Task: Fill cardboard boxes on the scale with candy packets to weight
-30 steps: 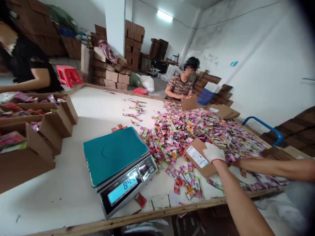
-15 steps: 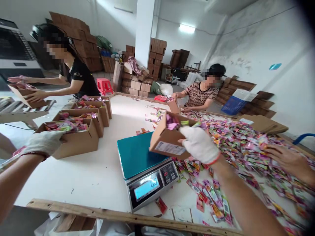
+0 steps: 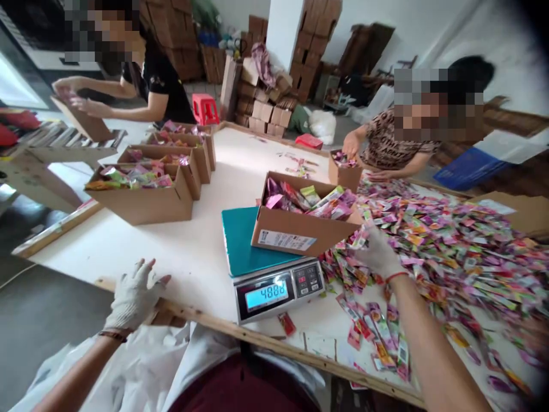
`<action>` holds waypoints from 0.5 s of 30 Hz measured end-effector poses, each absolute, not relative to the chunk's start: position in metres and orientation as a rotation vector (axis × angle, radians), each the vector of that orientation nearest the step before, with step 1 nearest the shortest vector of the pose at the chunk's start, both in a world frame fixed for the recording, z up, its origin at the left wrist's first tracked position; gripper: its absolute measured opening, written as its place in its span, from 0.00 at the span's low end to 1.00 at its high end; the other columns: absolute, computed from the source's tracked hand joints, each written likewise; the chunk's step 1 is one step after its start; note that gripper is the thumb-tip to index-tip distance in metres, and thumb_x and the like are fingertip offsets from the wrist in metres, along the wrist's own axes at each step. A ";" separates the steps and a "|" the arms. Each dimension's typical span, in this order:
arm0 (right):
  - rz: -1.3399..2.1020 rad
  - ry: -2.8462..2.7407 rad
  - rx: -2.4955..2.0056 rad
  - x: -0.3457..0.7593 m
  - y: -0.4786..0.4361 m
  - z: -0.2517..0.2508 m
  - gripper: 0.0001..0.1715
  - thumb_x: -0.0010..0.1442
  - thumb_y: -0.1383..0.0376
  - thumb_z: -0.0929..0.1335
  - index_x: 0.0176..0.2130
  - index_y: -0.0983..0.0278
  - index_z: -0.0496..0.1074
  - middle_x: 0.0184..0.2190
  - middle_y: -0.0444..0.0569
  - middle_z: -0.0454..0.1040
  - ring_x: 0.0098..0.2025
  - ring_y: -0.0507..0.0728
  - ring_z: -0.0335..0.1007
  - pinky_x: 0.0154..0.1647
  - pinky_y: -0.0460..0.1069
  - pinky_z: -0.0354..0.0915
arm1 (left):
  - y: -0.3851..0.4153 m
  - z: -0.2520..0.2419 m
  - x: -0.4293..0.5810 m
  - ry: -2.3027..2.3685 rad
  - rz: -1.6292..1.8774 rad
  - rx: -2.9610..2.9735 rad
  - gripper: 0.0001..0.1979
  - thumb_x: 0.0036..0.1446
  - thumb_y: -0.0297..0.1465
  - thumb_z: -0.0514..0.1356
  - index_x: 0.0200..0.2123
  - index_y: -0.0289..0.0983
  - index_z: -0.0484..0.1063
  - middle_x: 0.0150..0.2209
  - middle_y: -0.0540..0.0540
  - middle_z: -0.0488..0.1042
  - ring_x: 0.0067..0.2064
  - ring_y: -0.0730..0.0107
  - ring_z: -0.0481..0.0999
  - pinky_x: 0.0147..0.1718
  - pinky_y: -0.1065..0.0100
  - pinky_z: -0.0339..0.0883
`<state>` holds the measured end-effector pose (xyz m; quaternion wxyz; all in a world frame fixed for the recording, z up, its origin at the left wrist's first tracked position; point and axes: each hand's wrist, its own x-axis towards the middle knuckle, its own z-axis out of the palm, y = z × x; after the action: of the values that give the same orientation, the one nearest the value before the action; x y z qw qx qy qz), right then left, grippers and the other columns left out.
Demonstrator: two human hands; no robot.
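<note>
A cardboard box [image 3: 285, 229] full of small colourful sachets [image 3: 311, 197] rests tilted-looking on the teal plate of a digital scale [image 3: 246, 260], its white label facing me. The scale's display is lit, its digits smeared. My right hand [image 3: 380, 254], in a white glove, is just right of the box, low over the sachet pile; its fingers are blurred, so whether it holds anything is unclear. Near the table's front edge, my left hand [image 3: 135, 294], also gloved with bare fingertips, hovers with fingers spread and nothing in it.
Several filled boxes [image 3: 146, 203] stand in a row at the left. A large sachet heap [image 3: 450, 246] covers the table's right side. Across the table a co-worker [image 3: 398, 137] handles another box [image 3: 345, 171]; at the left, a second person [image 3: 150, 86] holds a box [image 3: 83, 120].
The box has come down onto the scale, and the display changed from near zero. My right hand moved off its front to its right side. My left hand left the row of boxes for the front edge.
</note>
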<state>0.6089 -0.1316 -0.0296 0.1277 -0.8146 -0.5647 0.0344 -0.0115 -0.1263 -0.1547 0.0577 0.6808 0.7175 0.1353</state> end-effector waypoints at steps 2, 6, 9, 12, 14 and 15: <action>0.224 -1.667 -2.567 0.617 -0.136 -0.085 0.57 0.48 0.59 0.76 0.71 0.68 0.57 0.71 0.71 0.55 0.75 0.77 0.48 0.72 0.68 0.53 | -0.141 -0.162 -0.001 2.195 0.370 2.004 0.28 0.68 0.43 0.47 0.59 0.32 0.71 0.67 0.28 0.68 0.71 0.42 0.65 0.71 0.38 0.47; 0.217 -1.599 -2.773 0.616 -0.131 -0.141 0.55 0.52 0.56 0.73 0.73 0.63 0.55 0.75 0.71 0.45 0.75 0.81 0.45 0.67 0.74 0.53 | -0.145 -0.158 0.015 2.223 0.351 2.021 0.20 0.66 0.36 0.48 0.51 0.37 0.75 0.62 0.33 0.75 0.69 0.46 0.68 0.71 0.37 0.43; 0.127 -1.557 -2.760 0.631 -0.115 -0.136 0.43 0.59 0.55 0.69 0.70 0.63 0.63 0.71 0.70 0.53 0.65 0.76 0.63 0.60 0.65 0.63 | -0.143 -0.153 0.015 2.226 0.339 2.024 0.17 0.66 0.35 0.48 0.46 0.39 0.75 0.60 0.35 0.76 0.68 0.48 0.69 0.69 0.38 0.45; 0.178 -1.666 -2.679 0.651 -0.104 -0.116 0.29 0.61 0.62 0.66 0.60 0.63 0.74 0.60 0.65 0.69 0.56 0.68 0.71 0.54 0.57 0.65 | -0.143 -0.152 0.013 2.225 0.342 2.045 0.17 0.67 0.35 0.47 0.44 0.39 0.75 0.59 0.36 0.77 0.66 0.48 0.71 0.67 0.37 0.46; 0.205 -1.694 -2.627 0.661 -0.103 -0.101 0.22 0.62 0.65 0.65 0.53 0.64 0.77 0.51 0.61 0.75 0.51 0.64 0.72 0.50 0.53 0.64 | -0.144 -0.152 0.012 2.211 0.318 2.067 0.17 0.66 0.36 0.47 0.43 0.40 0.75 0.58 0.36 0.78 0.65 0.48 0.72 0.66 0.38 0.48; 0.209 -1.688 -2.609 0.665 -0.105 -0.093 0.20 0.62 0.66 0.64 0.50 0.64 0.78 0.47 0.59 0.76 0.48 0.63 0.72 0.48 0.52 0.64 | -0.144 -0.152 0.012 2.211 0.302 2.073 0.18 0.66 0.37 0.46 0.43 0.40 0.74 0.58 0.36 0.78 0.65 0.48 0.72 0.66 0.39 0.49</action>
<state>0.6650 -0.1053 -0.0928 0.0134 -0.8376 -0.5420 0.0672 0.0118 -0.1441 -0.1521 0.0477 0.6799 0.7251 0.0991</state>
